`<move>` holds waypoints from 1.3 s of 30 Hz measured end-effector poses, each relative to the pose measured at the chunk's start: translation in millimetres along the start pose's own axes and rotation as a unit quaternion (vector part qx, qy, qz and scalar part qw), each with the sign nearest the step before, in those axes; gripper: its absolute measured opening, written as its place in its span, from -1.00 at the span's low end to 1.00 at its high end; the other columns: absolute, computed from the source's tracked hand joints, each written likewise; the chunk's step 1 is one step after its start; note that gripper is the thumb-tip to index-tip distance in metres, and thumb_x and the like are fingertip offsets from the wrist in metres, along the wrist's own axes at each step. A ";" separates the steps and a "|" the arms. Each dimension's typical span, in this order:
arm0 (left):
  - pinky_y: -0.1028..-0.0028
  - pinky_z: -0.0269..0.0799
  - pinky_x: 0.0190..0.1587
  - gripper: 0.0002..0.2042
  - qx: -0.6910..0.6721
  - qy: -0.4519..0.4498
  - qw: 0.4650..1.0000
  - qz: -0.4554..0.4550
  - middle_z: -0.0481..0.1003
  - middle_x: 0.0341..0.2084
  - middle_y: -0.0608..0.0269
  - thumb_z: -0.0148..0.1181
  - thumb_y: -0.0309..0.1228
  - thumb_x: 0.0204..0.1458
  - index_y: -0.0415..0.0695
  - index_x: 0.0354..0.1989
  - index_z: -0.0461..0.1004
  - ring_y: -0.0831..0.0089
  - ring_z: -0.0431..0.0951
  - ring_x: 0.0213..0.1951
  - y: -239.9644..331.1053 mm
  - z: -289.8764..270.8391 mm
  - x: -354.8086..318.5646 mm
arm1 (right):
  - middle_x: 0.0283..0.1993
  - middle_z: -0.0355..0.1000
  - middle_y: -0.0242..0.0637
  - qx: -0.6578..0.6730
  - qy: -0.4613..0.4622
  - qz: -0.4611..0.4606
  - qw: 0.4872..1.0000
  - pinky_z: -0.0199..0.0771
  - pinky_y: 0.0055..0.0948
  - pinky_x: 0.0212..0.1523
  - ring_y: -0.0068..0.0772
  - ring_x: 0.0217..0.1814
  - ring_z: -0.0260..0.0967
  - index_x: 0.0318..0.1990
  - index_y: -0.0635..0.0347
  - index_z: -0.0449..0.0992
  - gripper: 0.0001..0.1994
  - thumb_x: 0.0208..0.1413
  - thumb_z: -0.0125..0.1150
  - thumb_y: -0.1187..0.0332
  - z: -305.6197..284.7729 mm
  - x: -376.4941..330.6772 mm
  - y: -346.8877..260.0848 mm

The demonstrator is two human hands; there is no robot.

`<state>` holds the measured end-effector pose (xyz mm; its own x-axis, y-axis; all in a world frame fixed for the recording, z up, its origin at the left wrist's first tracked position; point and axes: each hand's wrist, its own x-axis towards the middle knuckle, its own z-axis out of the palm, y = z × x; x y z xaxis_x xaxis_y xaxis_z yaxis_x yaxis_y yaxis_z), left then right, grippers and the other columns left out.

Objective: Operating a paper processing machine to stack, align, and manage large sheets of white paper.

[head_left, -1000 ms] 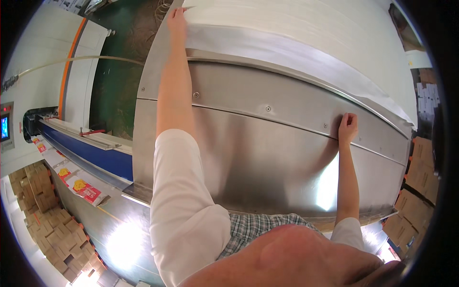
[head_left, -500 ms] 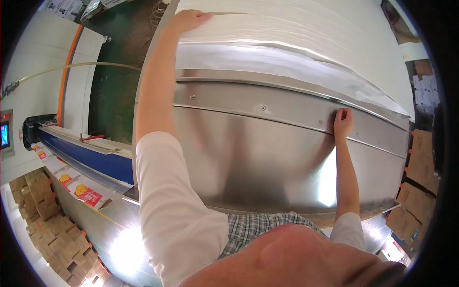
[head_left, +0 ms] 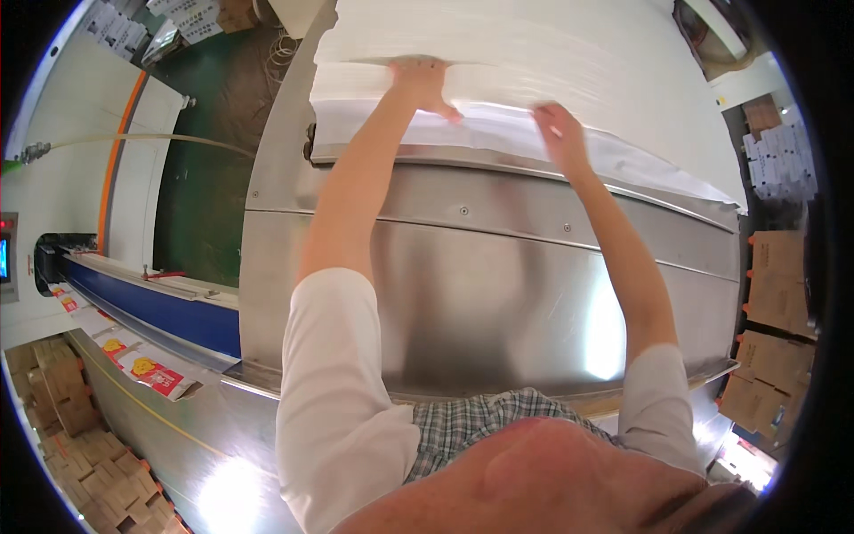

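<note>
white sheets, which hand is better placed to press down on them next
Probably the left hand: it reaches farther over the white sheets, thumb splayed, while the right hand is blurred near their front edge, its contact unclear.

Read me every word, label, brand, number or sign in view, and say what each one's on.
Nothing legible enough to quote.
Red-and-white packet, lower left: lettering too small and slanted.
White packages, top left: dark print too small.
White bundles, far right: dark print too small.
Screen, left edge: blurred and cut off.
White layered stack: no print visible.
</note>
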<state>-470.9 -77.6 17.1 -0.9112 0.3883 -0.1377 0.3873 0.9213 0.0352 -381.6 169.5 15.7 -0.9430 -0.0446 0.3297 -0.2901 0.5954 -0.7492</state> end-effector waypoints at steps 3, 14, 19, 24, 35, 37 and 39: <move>-0.09 -0.03 0.05 -0.03 0.002 0.034 0.999 -0.013 0.20 0.08 0.19 0.27 0.17 -0.53 0.02 0.16 0.08 0.18 0.15 0.13 12.5 1.8 -10.3 | -0.16 0.39 -0.15 -0.080 -0.060 -0.158 0.982 0.27 -0.32 -0.03 -0.19 -0.03 0.29 -0.14 0.16 0.39 -0.73 0.07 -0.02 0.23 54.1 50.4 -38.6; -0.20 -0.19 0.11 0.01 -0.003 -0.078 0.991 -0.110 0.07 0.18 0.18 0.36 0.03 -0.57 0.06 0.20 0.02 0.20 0.03 0.22 50.9 -26.8 -2.5 | -0.15 0.41 -0.29 -0.332 -0.216 0.057 0.916 0.20 -0.11 -0.06 -0.22 -0.03 0.30 -0.13 0.00 0.41 -0.50 0.04 -0.22 -0.16 -68.5 86.7 95.2; -0.24 -0.11 0.07 0.01 0.011 -0.104 0.979 -0.173 0.11 0.16 0.14 0.35 -0.29 -0.56 0.03 0.23 -0.08 0.11 0.08 0.19 33.8 -9.1 19.4 | -0.05 0.37 -0.25 -0.396 -0.217 0.071 0.889 0.03 0.07 0.06 -0.15 0.09 0.22 -0.01 -0.02 0.36 -0.37 -0.04 -0.24 -0.28 -181.1 73.7 175.7; -0.23 -0.02 0.06 0.08 0.100 -0.177 0.927 -0.316 0.04 0.18 0.11 0.39 -0.39 -0.60 -0.06 0.23 -0.16 0.03 -0.01 0.21 75.3 -18.7 18.6 | 0.07 0.26 -0.27 -0.422 -0.277 0.088 0.859 0.06 0.01 0.07 -0.15 0.13 0.16 0.08 -0.08 0.26 -0.31 -0.15 -0.10 -0.30 -286.8 68.9 233.1; -0.06 -0.03 0.14 -0.04 0.168 -0.179 0.921 -0.303 0.05 0.16 0.13 0.29 -0.46 -0.49 -0.05 0.21 -0.14 0.07 0.00 0.20 -23.7 34.1 24.9 | 0.13 0.21 -0.24 -0.368 -0.371 -0.195 0.829 0.00 0.03 0.17 -0.12 0.17 0.11 0.17 -0.10 0.13 0.12 -0.84 0.54 0.11 -570.3 87.2 475.5; 0.04 -0.03 0.17 -0.06 0.196 -0.168 0.928 -0.267 0.08 0.13 0.09 0.28 -0.48 -0.50 -0.05 0.20 -0.11 0.10 0.05 0.18 -41.5 50.8 12.0 | 0.12 0.21 -0.26 -0.456 -0.387 -0.006 0.801 0.01 -0.01 0.17 -0.13 0.20 0.08 0.16 -0.14 0.13 0.09 -0.82 0.52 0.23 -568.4 89.4 489.2; 0.19 -0.02 0.17 -0.07 0.127 -0.127 0.950 -0.255 0.15 0.08 0.05 0.27 -0.53 -0.56 -0.06 0.16 -0.05 0.12 0.12 0.13 -29.7 38.2 7.5 | 0.13 0.19 -0.27 -0.574 -0.382 0.150 0.709 0.01 -0.03 0.18 -0.14 0.22 0.04 0.16 -0.16 0.12 0.04 -0.74 0.49 0.30 -568.9 80.3 491.4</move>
<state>-483.9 -102.8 -22.8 -0.9385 -0.1543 -0.3090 -0.0444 0.9411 -0.3353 -507.2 914.8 0.8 -0.8745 0.0612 -0.4811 -0.1480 0.9110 0.3850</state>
